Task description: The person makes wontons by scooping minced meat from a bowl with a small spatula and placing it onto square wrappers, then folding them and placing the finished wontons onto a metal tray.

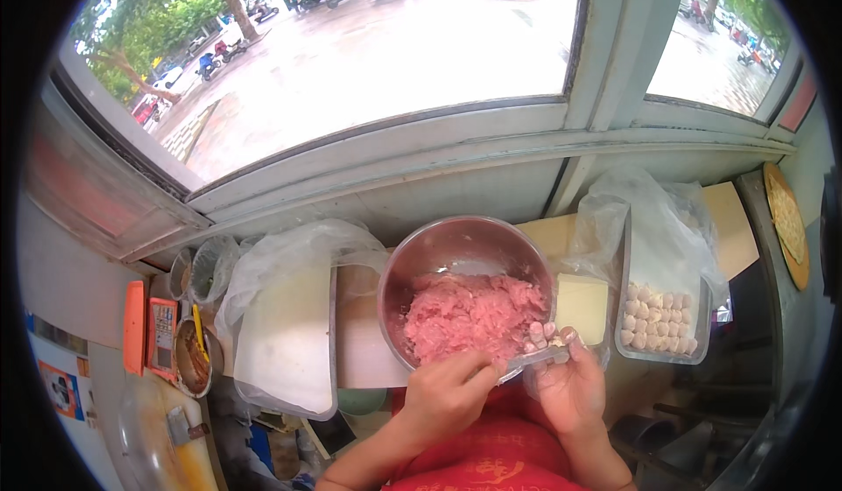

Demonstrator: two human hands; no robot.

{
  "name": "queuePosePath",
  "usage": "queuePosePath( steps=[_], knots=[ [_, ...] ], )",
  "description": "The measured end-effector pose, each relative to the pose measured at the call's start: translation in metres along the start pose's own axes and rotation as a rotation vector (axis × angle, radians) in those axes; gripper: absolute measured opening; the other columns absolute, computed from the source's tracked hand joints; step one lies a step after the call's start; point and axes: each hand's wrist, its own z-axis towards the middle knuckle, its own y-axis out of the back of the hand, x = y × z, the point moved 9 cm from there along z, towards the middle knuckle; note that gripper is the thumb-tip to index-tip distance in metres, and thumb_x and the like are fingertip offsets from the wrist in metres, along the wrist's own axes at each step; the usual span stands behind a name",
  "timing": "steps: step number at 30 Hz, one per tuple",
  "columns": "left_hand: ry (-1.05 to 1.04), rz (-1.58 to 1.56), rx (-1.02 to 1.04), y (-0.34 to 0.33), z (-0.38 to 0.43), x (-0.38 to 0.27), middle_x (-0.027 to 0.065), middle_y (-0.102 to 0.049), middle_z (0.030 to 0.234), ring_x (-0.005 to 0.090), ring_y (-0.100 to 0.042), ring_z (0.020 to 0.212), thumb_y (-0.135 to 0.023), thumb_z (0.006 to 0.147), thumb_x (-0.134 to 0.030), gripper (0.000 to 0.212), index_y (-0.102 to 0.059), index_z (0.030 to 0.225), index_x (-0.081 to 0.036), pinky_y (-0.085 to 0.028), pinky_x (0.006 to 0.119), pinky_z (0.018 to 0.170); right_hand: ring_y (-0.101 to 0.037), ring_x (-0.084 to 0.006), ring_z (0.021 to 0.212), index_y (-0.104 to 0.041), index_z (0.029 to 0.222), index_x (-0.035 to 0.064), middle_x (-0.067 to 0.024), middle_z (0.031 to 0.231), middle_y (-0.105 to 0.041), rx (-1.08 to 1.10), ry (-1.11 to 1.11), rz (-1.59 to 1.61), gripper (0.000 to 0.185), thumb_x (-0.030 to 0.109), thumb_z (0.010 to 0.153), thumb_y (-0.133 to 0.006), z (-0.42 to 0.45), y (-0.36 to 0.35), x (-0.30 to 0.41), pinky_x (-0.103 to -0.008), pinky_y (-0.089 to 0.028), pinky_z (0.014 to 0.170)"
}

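My left hand [450, 386] grips a flat metal spatula [526, 359] over the near rim of a large steel bowl [460, 224]. Raw pink minced meat [473, 313] fills the lower part of that bowl. The blade reaches across to my right hand [572, 382], which is palm up with fingers curled. A small pale piece of dough wrapper [558, 343] appears pinched there, partly hidden by the fingers and blade. Just beyond my right hand lies a stack of square, pale yellow wrappers [582, 310]. Rows of small filled dumplings [658, 320] sit in a tray [700, 353] to the right.
On the left stands another pale-lined tray [289, 353], partly under a clear plastic bag [296, 247]. Farther left are an orange scale [162, 336], a bowl with a yellow-handled utensil [194, 359] and a cleaver [179, 425]. A window frame [395, 139] borders the counter's back.
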Motion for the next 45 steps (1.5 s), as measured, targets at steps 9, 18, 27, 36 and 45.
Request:
queuePosePath(
  steps=[9,18,27,36,45],
  knots=[
    [0.069,-0.062,0.082,0.001,0.005,0.002,0.0084,-0.066,0.082,0.0248,-0.066,0.063,-0.073,0.08,0.0,0.011,-0.072,0.089,-0.006,-0.053,0.035,0.054,-0.049,-0.0415,0.134,-0.047,0.132,0.0052,-0.0205,0.13,-0.055,0.193,0.206,-0.16,0.04,-0.002,0.093,-0.052,0.004,0.01,0.043,-0.0477,-0.045,0.111],
    [0.204,-0.106,0.006,0.007,-0.008,0.021,0.0086,-0.058,0.079,0.017,-0.053,0.061,-0.069,0.082,0.012,0.014,-0.066,0.089,0.001,-0.039,0.028,0.051,-0.057,-0.0093,0.091,-0.06,0.114,0.0016,-0.0023,0.104,-0.063,-0.228,0.893,-1.22,0.023,0.01,0.094,-0.069,0.001,0.073,0.216,-0.0265,-0.047,0.082],
    [0.15,-0.092,0.042,-0.005,0.002,0.013,0.0111,-0.06,0.078,0.0215,-0.057,0.059,-0.067,0.081,0.012,0.015,-0.067,0.091,0.0,-0.042,0.032,0.049,-0.066,-0.0351,0.09,-0.064,0.097,0.0046,-0.013,0.096,-0.068,-0.738,0.823,-2.431,0.017,0.015,0.085,-0.071,-0.03,0.112,0.311,-0.046,-0.052,0.077],
    [0.238,0.085,0.068,-0.001,0.011,0.025,0.0116,-0.056,0.08,0.0233,-0.056,0.064,-0.067,0.087,0.007,0.008,-0.064,0.092,0.001,-0.043,0.032,0.056,-0.066,-0.032,0.095,-0.068,0.099,0.0048,-0.0113,0.102,-0.067,-0.641,0.987,-2.508,0.012,0.013,0.089,-0.066,-0.031,0.101,0.289,-0.0431,-0.053,0.079],
    [0.18,0.195,0.272,-0.031,0.01,0.015,0.0072,-0.061,0.081,0.0296,-0.063,0.057,-0.063,0.083,-0.003,0.016,-0.067,0.096,-0.011,-0.051,0.041,0.049,-0.066,-0.0283,0.081,-0.067,0.091,0.005,-0.0095,0.093,-0.067,0.288,1.076,-1.975,0.011,0.009,0.082,-0.073,-0.006,-0.004,0.122,-0.0394,-0.054,0.069]
  ],
)
